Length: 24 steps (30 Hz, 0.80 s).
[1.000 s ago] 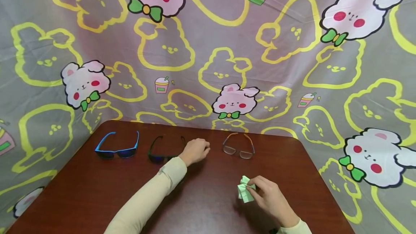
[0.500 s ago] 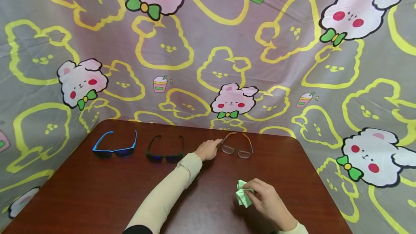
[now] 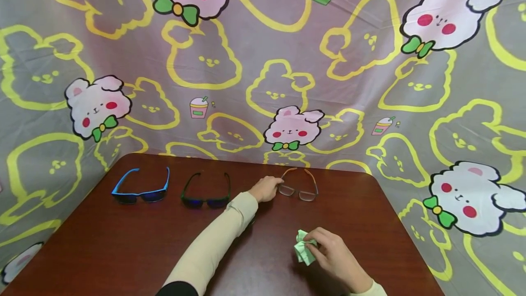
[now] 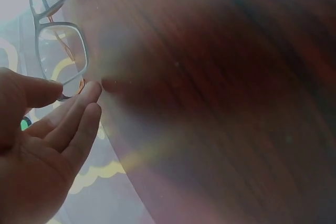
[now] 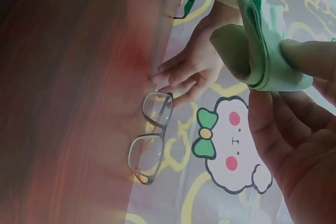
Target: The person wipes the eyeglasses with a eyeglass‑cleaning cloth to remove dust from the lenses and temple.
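Note:
My left hand (image 3: pixel 265 189) reaches to the near-left corner of a pair of clear eyeglasses (image 3: pixel 307 196) with orange-tipped temples. In the left wrist view, thumb and fingers pinch that corner of the eyeglasses (image 4: pixel 84 51) by the hinge. The glasses are unfolded, lenses toward me. Lower right, my right hand (image 3: pixel 339 257) holds a crumpled light green cloth (image 3: pixel 303 252) above the table. The right wrist view has the cloth (image 5: pixel 265 51) folded between thumb and fingers, with the eyeglasses (image 5: pixel 165 129) beyond it.
Left of the eyeglasses lie dark green-framed sunglasses (image 3: pixel 205 203) and, farther left, blue-framed sunglasses (image 3: pixel 139 195), both unfolded. Everything rests on a brown wooden table (image 3: pixel 144 250). A grey cartoon-print curtain (image 3: pixel 230 99) hangs around its back and sides.
My left hand has moved right from beside the green sunglasses to the eyeglasses and taken hold of their corner. My right hand keeps the cloth in nearly the same spot.

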Each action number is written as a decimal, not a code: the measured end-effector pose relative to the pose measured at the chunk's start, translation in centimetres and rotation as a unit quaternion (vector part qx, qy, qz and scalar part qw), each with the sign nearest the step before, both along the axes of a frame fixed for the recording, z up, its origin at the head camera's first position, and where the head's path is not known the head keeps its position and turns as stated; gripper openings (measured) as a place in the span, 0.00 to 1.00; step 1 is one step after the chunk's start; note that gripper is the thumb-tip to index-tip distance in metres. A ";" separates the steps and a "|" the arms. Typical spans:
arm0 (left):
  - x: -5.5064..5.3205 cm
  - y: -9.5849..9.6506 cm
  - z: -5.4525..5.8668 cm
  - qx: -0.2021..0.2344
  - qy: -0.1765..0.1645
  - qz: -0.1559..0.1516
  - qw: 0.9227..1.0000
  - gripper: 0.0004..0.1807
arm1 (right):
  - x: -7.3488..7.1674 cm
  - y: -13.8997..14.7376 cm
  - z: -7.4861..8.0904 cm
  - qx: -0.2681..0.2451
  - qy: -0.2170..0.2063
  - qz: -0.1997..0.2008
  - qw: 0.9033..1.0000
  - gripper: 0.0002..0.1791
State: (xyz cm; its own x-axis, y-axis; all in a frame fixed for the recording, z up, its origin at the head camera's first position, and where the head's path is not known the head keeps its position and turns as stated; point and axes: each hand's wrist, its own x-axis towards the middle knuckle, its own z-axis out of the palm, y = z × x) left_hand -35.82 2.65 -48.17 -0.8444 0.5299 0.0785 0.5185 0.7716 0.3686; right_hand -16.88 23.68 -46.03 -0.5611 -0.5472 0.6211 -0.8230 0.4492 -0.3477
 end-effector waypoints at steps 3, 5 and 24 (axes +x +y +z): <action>0.0 0.0 0.2 -0.003 -0.001 -0.001 1.000 0.17 | 0.1 0.0 0.0 0.002 0.000 0.000 1.000 0.16; 0.0 0.0 0.2 -0.002 -0.001 0.000 1.000 0.15 | 0.1 0.0 0.1 0.004 -0.004 -0.001 1.000 0.16; 0.8 -0.3 1.1 0.005 0.101 -0.045 0.994 0.07 | 0.1 -0.5 -0.1 -0.020 0.052 -0.031 0.998 0.21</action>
State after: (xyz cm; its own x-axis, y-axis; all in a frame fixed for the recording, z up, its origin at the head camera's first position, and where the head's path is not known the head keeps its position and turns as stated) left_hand -35.04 2.35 -47.10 -0.7602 0.6009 0.2469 0.6493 0.7155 0.2577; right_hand -16.78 23.20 -46.10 -0.5246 -0.4868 0.6984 -0.8265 0.4878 -0.2809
